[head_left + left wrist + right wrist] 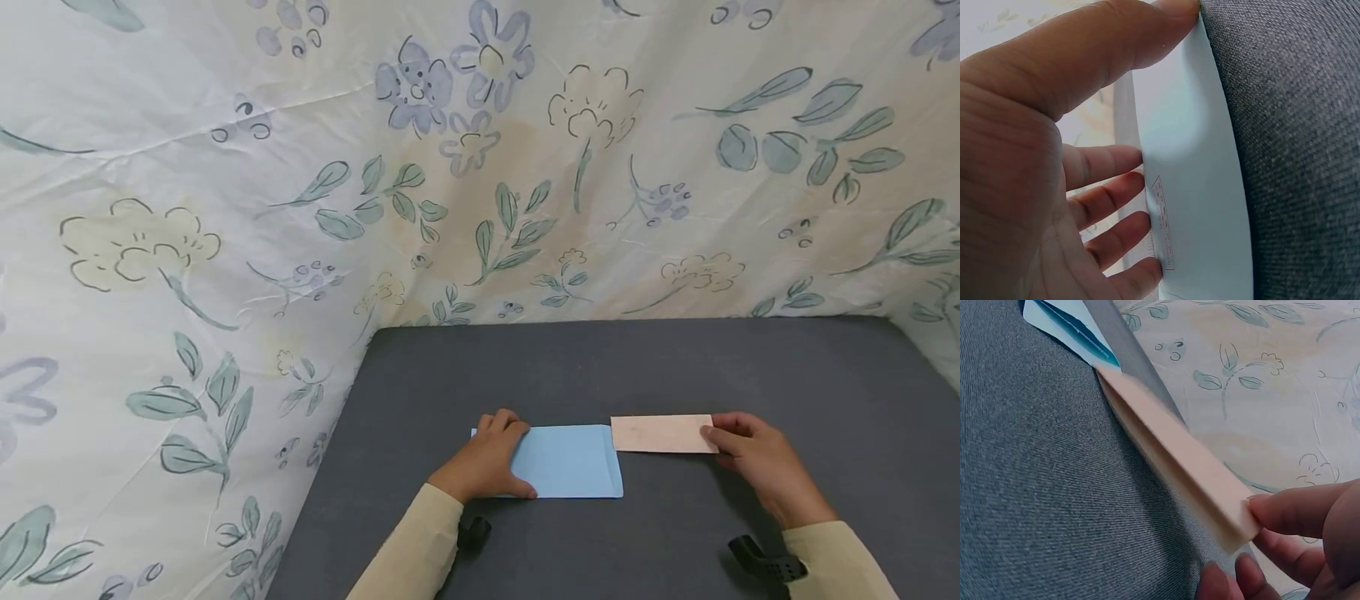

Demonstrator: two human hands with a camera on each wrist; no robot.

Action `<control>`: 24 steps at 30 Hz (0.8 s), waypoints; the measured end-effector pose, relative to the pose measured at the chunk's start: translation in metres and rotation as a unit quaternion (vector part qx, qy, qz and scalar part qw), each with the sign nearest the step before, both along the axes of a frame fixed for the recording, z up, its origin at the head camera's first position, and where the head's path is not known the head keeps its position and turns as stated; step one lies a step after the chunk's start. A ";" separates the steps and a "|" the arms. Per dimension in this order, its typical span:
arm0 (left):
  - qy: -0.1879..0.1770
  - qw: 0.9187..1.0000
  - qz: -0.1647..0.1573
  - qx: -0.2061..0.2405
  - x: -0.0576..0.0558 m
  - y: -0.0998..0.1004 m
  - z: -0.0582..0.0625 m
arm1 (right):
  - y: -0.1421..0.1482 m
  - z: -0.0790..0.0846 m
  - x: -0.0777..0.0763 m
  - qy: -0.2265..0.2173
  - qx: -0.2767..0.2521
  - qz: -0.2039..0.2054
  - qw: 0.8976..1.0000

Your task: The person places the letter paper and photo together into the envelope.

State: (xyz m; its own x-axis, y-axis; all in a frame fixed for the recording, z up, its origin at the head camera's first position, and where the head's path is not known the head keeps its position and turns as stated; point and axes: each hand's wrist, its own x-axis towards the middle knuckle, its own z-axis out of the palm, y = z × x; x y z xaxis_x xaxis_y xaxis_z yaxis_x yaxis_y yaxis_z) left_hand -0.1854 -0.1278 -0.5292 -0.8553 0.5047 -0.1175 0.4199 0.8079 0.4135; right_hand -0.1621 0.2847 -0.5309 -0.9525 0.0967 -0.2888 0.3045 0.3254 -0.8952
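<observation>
A light blue envelope [572, 462] lies on the dark table, its flap end facing right. My left hand [487, 460] spans its left part and grips it by the edges, thumb at the near edge and fingertips at the far one. Small red print shows on the envelope [1191, 181] in the left wrist view. In the right wrist view the mouth of the envelope [1063, 325] gapes. My right hand [757, 462] pinches the right end of a folded pale pink paper [660, 434] between thumb and fingers. The paper's left end overlaps the envelope's upper right corner in the head view.
A dark grey table [637, 367] stretches under both hands. Floral fabric [480, 167] hangs behind it and along the left side. A black strap device [767, 562] sits at the right wrist, and another dark one [474, 533] at the left.
</observation>
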 end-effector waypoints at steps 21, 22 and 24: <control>-0.006 1.000 0.002 -0.001 -0.002 0.002 0.002 | 0.003 0.003 0.005 0.071 -0.055 -0.011 0.996; -0.007 1.000 0.002 -0.001 -0.002 0.002 0.002 | 0.003 0.002 0.005 0.072 -0.061 -0.011 0.996; -0.008 1.000 0.003 0.001 -0.002 0.002 0.003 | 0.003 0.002 0.005 0.072 -0.067 -0.006 0.995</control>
State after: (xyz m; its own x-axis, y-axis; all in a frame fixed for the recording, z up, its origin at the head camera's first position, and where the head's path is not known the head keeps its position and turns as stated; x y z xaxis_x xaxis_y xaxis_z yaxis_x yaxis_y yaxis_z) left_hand -0.1879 -0.1257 -0.5263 -0.8559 0.5006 -0.1295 0.4096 0.8092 0.4213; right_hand -0.1576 0.2875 -0.5290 -0.9839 0.0778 -0.1610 0.1734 0.1970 -0.9649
